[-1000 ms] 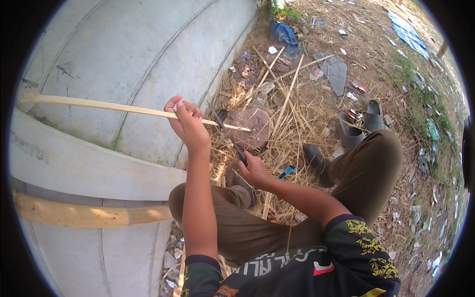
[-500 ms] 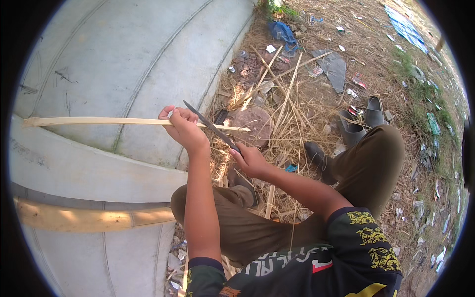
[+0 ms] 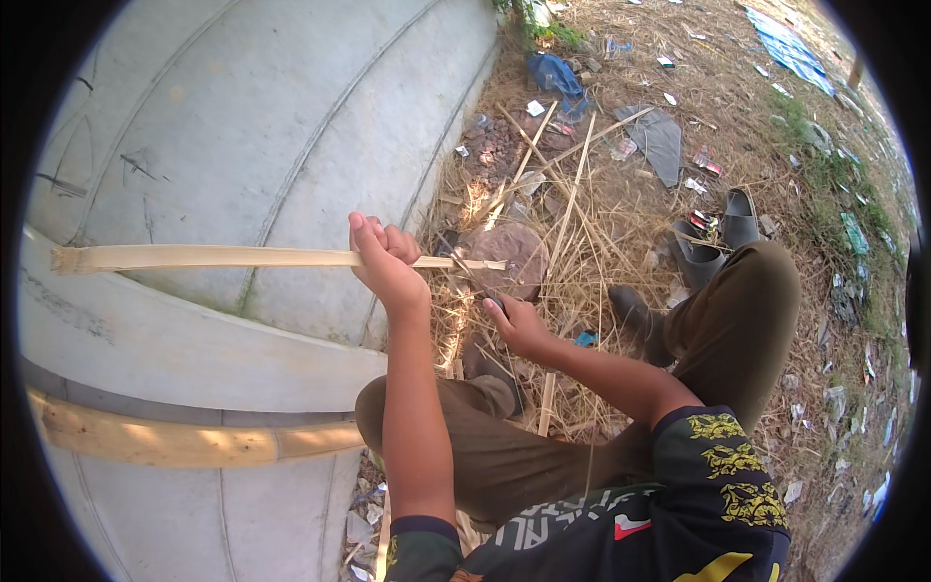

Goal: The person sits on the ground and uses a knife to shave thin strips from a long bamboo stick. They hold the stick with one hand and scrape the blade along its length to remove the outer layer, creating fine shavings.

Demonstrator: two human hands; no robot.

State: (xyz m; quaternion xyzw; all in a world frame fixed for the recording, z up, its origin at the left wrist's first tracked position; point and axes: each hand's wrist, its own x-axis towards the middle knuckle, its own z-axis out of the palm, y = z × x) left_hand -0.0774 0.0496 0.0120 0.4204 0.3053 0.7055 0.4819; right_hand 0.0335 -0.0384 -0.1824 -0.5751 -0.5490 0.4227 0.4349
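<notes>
A long pale bamboo strip (image 3: 213, 257) lies crosswise in front of me, running from the far left over the grey wall. My left hand (image 3: 391, 264) is closed around it near its right end. In my right hand (image 3: 521, 326) is a knife (image 3: 474, 275), its dark handle partly hidden by the fingers. The blade slants up and left across the strip, just right of my left hand. It looks blurred and foreshortened. Below the strip's right end sits a round brownish block (image 3: 524, 254), whose material I cannot tell.
Thin bamboo strips (image 3: 576, 189) and shavings (image 3: 592, 238) litter the ground. A curved concrete wall (image 3: 320, 126) stands at the left, with a thick bamboo pole (image 3: 194, 438) alongside. Grey shoes (image 3: 696, 254), a grey sheet piece (image 3: 655, 145) and a blue bag (image 3: 556, 75) lie beyond.
The knife has moved right along the strip, away from my left hand, and its blade has turned. My left hand still grips the strip. The whole view has shifted slightly.
</notes>
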